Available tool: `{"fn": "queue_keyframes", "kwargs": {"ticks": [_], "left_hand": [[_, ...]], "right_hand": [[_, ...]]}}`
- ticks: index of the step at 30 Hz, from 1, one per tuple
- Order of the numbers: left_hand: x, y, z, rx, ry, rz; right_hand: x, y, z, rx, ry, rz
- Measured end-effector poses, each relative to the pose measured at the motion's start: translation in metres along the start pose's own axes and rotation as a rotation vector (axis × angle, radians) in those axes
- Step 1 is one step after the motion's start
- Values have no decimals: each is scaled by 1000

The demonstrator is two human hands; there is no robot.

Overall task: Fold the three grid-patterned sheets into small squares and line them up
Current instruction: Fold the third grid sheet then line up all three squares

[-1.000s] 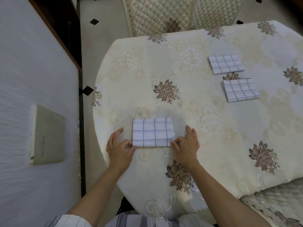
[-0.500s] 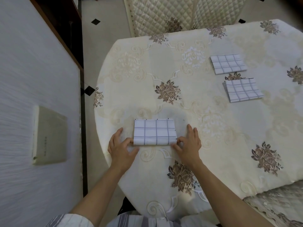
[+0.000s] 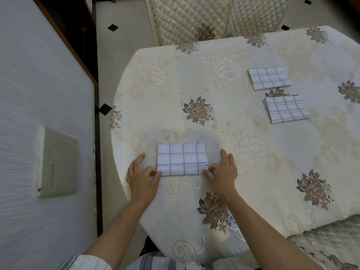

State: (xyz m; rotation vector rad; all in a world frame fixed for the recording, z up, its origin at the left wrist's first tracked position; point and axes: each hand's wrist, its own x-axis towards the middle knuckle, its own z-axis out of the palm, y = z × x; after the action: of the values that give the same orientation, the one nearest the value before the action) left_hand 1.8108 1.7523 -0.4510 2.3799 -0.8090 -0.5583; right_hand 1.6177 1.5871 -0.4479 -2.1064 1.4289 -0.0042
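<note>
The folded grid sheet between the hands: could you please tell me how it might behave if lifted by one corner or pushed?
Probably light and floppy: the folded grid sheet looks thin, so lifted by a corner its layers may sag open. Pushed, it likely drags on the embroidered tablecloth. A finished square looks wavy, suggesting folds spring back.

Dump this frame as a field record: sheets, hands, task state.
surface: table with a floral cloth
near sheet: folded rectangle, flat near the table's front edge
left hand: pinches the near sheet's near-left corner
right hand: pinches its near-right corner
far sheet: folded, far right, untouched
middle sheet: folded, just in front of the far sheet, apart from it
task state: two sheets lined up, the near sheet not yet beside them
other: quilted chair behind the table
</note>
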Motion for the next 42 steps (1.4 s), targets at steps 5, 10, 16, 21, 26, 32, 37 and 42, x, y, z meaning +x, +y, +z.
{"fn": "queue_keyframes", "kwargs": {"ticks": [5, 10, 16, 21, 26, 32, 37, 42], "left_hand": [[1, 0, 1, 48, 20, -1], [1, 1, 1, 118, 57, 13], [0, 1, 2, 193, 72, 42], [-5, -1, 6, 292, 85, 193], [-3, -10, 14, 471, 52, 336], [-5, -8, 10, 492, 8, 320], [-4, -9, 10, 528, -7, 313], [-2, -9, 9, 530, 2, 306]], "right_hand": [[-1, -3, -1, 15, 24, 23], [-2, -4, 2, 8, 53, 37], [-3, -4, 3, 5, 132, 54], [-9, -16, 12, -66, 209, -150], [-12, -40, 34, -256, 32, -247], [-29, -67, 59, -355, -80, -474], [-38, -67, 75, -341, -195, -492], [-26, -38, 63, -393, -148, -412]]}}
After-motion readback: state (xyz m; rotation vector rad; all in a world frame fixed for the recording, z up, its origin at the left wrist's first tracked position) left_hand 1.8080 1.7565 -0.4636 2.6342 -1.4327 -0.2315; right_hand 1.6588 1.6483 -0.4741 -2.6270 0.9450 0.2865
